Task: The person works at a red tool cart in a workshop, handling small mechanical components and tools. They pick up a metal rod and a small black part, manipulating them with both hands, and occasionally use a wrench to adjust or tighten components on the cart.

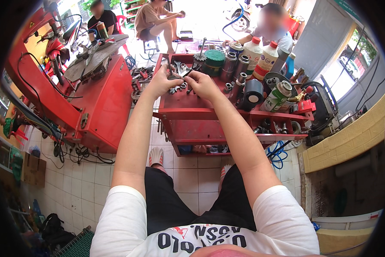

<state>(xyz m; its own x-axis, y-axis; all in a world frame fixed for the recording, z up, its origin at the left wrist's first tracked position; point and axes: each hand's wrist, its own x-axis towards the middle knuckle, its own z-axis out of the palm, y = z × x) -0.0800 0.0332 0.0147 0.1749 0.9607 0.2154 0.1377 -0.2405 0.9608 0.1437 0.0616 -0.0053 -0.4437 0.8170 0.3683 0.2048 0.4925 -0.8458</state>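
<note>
My left hand (160,83) and my right hand (201,85) meet over the red tool cart (179,111), both gripping a small dark metal tool (176,77) that I cannot make out clearly. Silver wrenches (181,67) lie in the cart's top tray just beyond and beneath my fingers. A toothed metal disc with an upright rod (199,60) is at the back, beside a green round tub (214,63). Right of my right hand are several metal cylinders (241,66), a dark cylinder (252,96), a spray can (278,96) and white bottles (267,58).
A red tire-changing machine (102,107) stands at my left, with cables on the tiled floor (184,180). Three other people (102,23), (156,23), (278,40) are beyond the cart. A yellow ledge (342,137) and coiled blue hose (277,156) are at right.
</note>
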